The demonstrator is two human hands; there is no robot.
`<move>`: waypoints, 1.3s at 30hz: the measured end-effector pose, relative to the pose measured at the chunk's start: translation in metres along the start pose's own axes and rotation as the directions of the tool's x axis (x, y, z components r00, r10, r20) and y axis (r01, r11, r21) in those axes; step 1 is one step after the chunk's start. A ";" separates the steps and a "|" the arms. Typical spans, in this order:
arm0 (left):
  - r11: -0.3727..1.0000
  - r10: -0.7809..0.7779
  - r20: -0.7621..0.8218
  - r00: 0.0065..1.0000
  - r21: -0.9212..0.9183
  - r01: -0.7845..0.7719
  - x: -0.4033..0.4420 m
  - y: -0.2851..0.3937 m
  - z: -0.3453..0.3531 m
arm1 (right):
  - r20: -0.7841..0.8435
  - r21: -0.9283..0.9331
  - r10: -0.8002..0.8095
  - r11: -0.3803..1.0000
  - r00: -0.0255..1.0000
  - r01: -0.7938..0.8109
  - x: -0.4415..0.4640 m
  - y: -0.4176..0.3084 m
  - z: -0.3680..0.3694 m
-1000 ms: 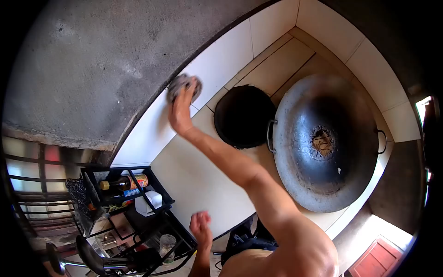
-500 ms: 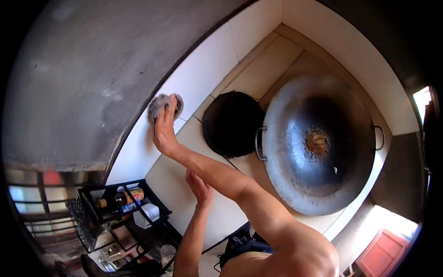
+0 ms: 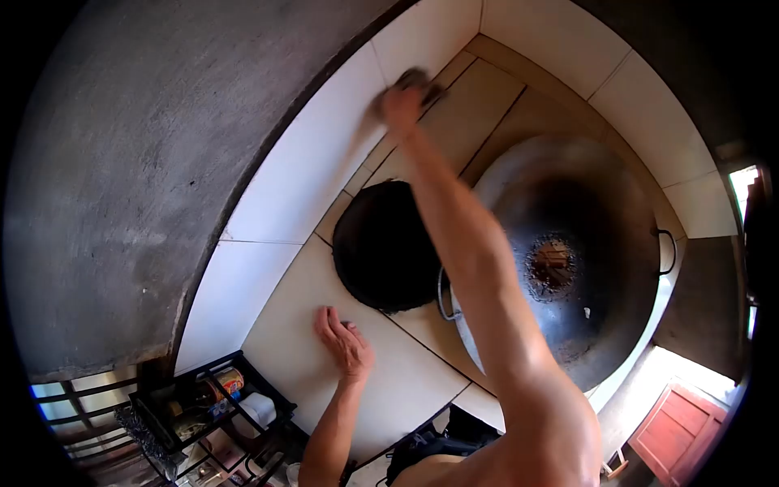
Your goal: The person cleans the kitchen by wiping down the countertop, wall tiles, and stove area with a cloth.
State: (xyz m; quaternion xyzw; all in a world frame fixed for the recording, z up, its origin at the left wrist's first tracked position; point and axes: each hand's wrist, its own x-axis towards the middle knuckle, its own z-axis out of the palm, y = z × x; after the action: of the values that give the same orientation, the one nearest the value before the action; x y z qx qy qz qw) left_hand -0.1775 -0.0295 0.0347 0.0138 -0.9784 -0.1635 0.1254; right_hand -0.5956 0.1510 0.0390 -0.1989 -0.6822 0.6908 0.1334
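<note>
My right hand (image 3: 402, 109) is stretched far out, blurred by motion. It presses a crumpled grey rag (image 3: 415, 79) low on the white tiled wall (image 3: 280, 191), close to where the wall meets the tiled counter. My left hand (image 3: 345, 345) rests on the counter (image 3: 389, 385), fingers extended and holding nothing I can see. Between the two hands is a round black stove opening (image 3: 381, 247). Partly behind my right forearm sits a large wok (image 3: 600, 325) with loop handles and a little brownish liquid at its bottom.
At the lower left stands a black rack (image 3: 284, 402) holding a bottle with a colourful label (image 3: 231, 381) and a white container (image 3: 258, 410). Barred openings lie beyond it. Grey rough wall (image 3: 146, 162) rises above the tiles. A red door (image 3: 677, 430) shows at lower right.
My right hand has slid the rag along the wall tiles, away from the rack and toward the far corner. My left hand stays on the counter, now no longer behind my right arm.
</note>
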 end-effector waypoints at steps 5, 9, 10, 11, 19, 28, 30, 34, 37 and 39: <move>0.997 0.065 0.007 0.998 0.041 -0.065 0.004 0.000 -0.003 | 0.040 -0.214 -0.258 0.941 0.965 0.261 -0.071 -0.030 0.024; 1.000 0.000 0.064 0.998 0.024 -0.002 0.002 -0.002 -0.002 | 0.191 -0.681 -0.275 0.654 0.942 0.329 0.086 -0.013 -0.012; 0.999 0.001 0.072 0.997 0.033 -0.003 -0.002 -0.005 -0.007 | 0.417 -0.871 -0.130 0.226 0.899 0.437 0.100 -0.017 -0.018; 1.000 0.008 0.053 0.999 0.030 -0.010 0.002 -0.006 -0.004 | 0.531 -0.846 -0.043 -0.080 0.846 0.527 0.086 -0.024 -0.012; 0.998 0.012 0.075 0.997 0.068 -0.017 0.005 0.000 -0.003 | -0.227 -0.254 -0.916 0.383 0.330 0.888 -0.037 -0.029 0.019; 0.999 -0.016 0.074 0.997 0.034 0.013 0.004 -0.001 -0.004 | -0.108 -0.238 -0.460 0.873 0.881 0.426 -0.028 -0.015 0.015; 1.000 0.007 0.077 0.997 0.017 -0.009 0.001 0.000 -0.001 | -0.032 -0.200 -0.608 0.782 0.793 0.591 -0.085 -0.019 0.027; 1.000 0.001 0.071 0.997 0.024 -0.003 0.005 -0.005 -0.003 | -0.141 -0.130 -0.608 0.794 0.782 0.594 0.000 -0.032 0.004; 0.999 -0.033 0.107 0.994 0.026 0.031 0.002 -0.004 -0.004 | -0.036 0.035 -0.104 0.994 0.994 0.106 0.088 -0.049 -0.051; 0.999 -0.043 0.089 0.995 0.025 0.041 0.008 -0.003 -0.001 | 0.036 0.156 0.218 0.963 0.975 -0.221 0.090 -0.054 -0.059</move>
State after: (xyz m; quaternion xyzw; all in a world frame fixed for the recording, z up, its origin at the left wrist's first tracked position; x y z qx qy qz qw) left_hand -0.1853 -0.0333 0.0365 0.0286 -0.9844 -0.1555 0.0778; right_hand -0.6534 0.2463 0.0846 -0.2553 -0.5998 0.7555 0.0653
